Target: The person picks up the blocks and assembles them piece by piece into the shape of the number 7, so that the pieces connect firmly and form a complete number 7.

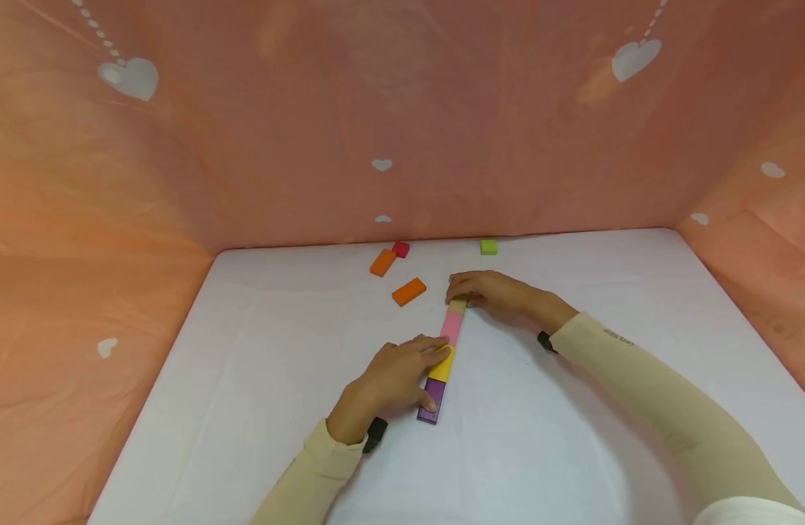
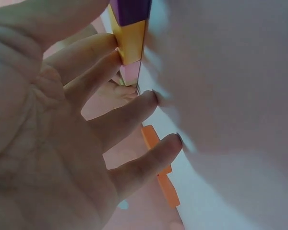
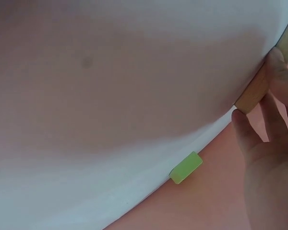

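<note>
A straight row of blocks runs away from me in the head view: a purple block [image 1: 432, 400], a yellow block [image 1: 441, 367], a pink block [image 1: 451, 328] and a tan block [image 1: 458, 306]. My left hand [image 1: 397, 375] lies over the near part, thumb at the purple block and fairly straight fingertips at the yellow block. At the far end my right hand [image 1: 497, 293] pinches a brown wooden block [image 3: 252, 95], in line with the tan one. That block is hidden under the hand in the head view.
Two orange blocks [image 1: 409, 292] lie left of the row's far end. Beyond them is a small red block [image 1: 400, 249]. A green block [image 1: 488, 247] sits near the back edge of the white table [image 1: 278, 328]. Orange cloth [image 1: 442, 146] with hearts rises behind and at both sides.
</note>
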A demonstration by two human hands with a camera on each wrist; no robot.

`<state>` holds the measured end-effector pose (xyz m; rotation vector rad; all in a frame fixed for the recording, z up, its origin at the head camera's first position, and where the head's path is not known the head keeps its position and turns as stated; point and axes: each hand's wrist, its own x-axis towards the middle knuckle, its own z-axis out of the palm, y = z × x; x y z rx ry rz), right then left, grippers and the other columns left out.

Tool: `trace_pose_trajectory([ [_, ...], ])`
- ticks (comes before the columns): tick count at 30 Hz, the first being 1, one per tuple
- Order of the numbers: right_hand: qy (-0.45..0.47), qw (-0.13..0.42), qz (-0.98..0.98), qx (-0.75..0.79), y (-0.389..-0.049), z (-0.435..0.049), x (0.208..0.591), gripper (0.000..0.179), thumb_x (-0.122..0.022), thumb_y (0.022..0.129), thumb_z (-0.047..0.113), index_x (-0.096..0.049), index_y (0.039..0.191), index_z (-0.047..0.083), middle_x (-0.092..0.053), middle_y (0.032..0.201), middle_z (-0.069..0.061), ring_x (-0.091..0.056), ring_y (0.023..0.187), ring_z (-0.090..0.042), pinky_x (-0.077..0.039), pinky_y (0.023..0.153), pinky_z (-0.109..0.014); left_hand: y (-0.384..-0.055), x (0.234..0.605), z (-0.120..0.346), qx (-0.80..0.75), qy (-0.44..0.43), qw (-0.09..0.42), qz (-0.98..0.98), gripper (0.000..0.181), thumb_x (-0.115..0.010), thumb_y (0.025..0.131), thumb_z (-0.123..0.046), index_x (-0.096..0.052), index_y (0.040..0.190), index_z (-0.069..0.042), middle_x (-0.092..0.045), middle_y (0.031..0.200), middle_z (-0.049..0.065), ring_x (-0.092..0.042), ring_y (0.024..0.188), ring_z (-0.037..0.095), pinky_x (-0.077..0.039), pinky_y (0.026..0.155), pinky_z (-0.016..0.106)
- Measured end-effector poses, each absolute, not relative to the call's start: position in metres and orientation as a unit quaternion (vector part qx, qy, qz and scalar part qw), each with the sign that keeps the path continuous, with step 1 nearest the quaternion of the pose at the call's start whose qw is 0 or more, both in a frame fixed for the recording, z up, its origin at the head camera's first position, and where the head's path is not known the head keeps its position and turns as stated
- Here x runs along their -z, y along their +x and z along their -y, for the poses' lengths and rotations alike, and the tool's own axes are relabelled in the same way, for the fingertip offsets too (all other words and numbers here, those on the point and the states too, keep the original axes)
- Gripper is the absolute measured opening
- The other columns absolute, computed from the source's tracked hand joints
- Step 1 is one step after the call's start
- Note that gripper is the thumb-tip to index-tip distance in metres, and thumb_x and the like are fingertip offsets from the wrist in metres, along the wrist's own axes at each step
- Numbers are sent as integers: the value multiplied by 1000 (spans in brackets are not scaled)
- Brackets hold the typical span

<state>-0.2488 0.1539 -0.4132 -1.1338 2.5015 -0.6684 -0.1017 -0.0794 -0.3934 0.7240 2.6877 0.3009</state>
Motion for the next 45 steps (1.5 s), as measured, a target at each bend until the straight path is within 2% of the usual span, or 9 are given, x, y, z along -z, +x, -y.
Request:
trace_pose_trajectory([
  [8,-396,128,-884,212,-249,-155,408,42,-64,96,9,-62,136,24,-55,147,4,-35,149,-24,-32,120,-48,-101,396,82,-106,249,168,-948,88,-83,77,-42,-40,152,-26,-37,160,-9,-36,148,17,-39,112,50],
  [11,-388,111,-892,204,-253,-161,403,46,-67,94,8,-61,138,19,-56,146,0,-38,147,-27,-33,118,-51,-101,395,81,-107,253,165,-947,88,-83,76,-43,-41,152,-26,-38,159,-9,-38,147,16,-40,111,49],
  [18,-331,41,-917,220,-269,-178,396,39,-68,93,13,-64,131,11,-63,136,-9,-52,132,-33,-39,112,-53,-102,395,80,-110,259,157,-947,89,-83,76,-42,-41,152,-25,-38,159,-9,-38,146,14,-40,111,48],
  [23,-278,18,-938,208,-278,-187,400,42,-68,93,13,-61,134,7,-62,137,-13,-52,133,-34,-39,112,-52,-102,394,80,-110,260,157,-947,89,-83,76,-41,-40,152,-25,-38,159,-9,-37,146,13,-39,112,50],
  [33,-238,23,-948,210,-290,-191,412,47,-62,97,12,-52,140,-1,-51,145,-21,-45,137,-39,-33,117,-53,-102,395,82,-112,261,156,-946,88,-83,76,-42,-41,152,-26,-37,160,-10,-38,146,14,-38,112,49],
  [38,-225,34,-950,213,-292,-191,413,43,-61,98,14,-53,138,-1,-48,147,-20,-42,139,-39,-31,118,-53,-102,396,82,-111,263,154,-946,89,-83,76,-42,-40,152,-26,-37,160,-10,-36,147,13,-38,112,49],
  [45,-197,43,-950,237,-292,-191,414,36,-61,99,13,-57,133,2,-58,136,-18,-52,128,-35,-41,111,-52,-102,399,82,-114,259,156,-946,89,-83,76,-43,-40,152,-27,-37,159,-10,-37,146,13,-38,112,48],
])
